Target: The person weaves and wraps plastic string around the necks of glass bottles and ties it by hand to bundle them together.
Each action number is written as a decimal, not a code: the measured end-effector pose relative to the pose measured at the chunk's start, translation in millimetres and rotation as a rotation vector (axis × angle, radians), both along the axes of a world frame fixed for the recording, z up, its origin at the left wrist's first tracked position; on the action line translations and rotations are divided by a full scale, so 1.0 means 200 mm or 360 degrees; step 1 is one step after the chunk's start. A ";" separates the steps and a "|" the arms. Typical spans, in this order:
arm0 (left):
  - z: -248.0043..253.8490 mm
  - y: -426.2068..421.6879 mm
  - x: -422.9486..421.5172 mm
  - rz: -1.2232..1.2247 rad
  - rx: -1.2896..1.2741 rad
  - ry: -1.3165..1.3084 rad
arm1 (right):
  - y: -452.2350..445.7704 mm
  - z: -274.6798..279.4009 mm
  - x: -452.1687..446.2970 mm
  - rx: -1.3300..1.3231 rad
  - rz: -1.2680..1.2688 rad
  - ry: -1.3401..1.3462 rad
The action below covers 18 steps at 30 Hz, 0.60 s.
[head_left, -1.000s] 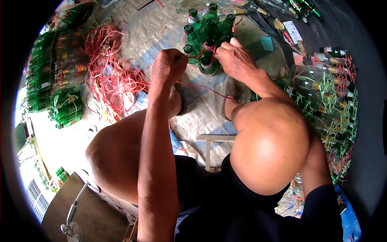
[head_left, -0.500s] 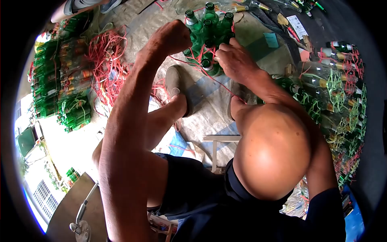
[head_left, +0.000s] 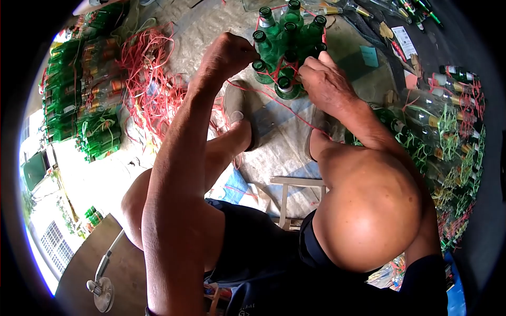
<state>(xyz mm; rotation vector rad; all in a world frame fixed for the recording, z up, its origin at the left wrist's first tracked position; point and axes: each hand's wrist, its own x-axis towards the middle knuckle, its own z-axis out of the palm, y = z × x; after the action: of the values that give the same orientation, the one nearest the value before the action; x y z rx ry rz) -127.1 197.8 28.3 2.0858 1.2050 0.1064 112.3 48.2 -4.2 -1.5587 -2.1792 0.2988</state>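
Several green glass bottles (head_left: 268, 50) stand upright in a tight cluster on the ground sheet, with red plastic string (head_left: 287, 65) wound among and around them. My left hand (head_left: 226, 57) is closed in a fist at the left side of the cluster; what its fingers hold is hidden. On the right side, my right hand (head_left: 328, 81) has its fingers pinched on the red string close to the front bottles. A loose strand trails from the cluster down past my right foot.
A tangled heap of red string (head_left: 150, 79) lies to the left, beside stacked bundles of green bottles (head_left: 62, 87). More tied bottles (head_left: 448, 126) are piled on the right. A small wooden stool frame (head_left: 298, 181) stands between my legs. Loose bottles and papers lie at the top right.
The bottle cluster and both hands sit farther right in view, mostly because the camera turned. My left fist has moved slightly lower relative to the bottles. Both hands stay closed.
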 end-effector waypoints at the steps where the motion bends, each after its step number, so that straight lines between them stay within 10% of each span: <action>1: -0.04 0.00 -0.03 -0.0003 0.0077 -0.0016 | 0.00 0.01 -0.01 0.0001 -0.0013 -0.0001; 18: -0.22 -0.28 -0.08 0.1101 -0.0943 -0.1081 | -0.04 0.10 0.03 -0.0173 -0.0016 0.0243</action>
<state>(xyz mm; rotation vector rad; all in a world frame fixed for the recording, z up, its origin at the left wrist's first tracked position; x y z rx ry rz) -142.6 142.6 -16.2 0.9369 1.2533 0.6342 119.1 40.3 15.3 -1.5493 -2.0674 0.5238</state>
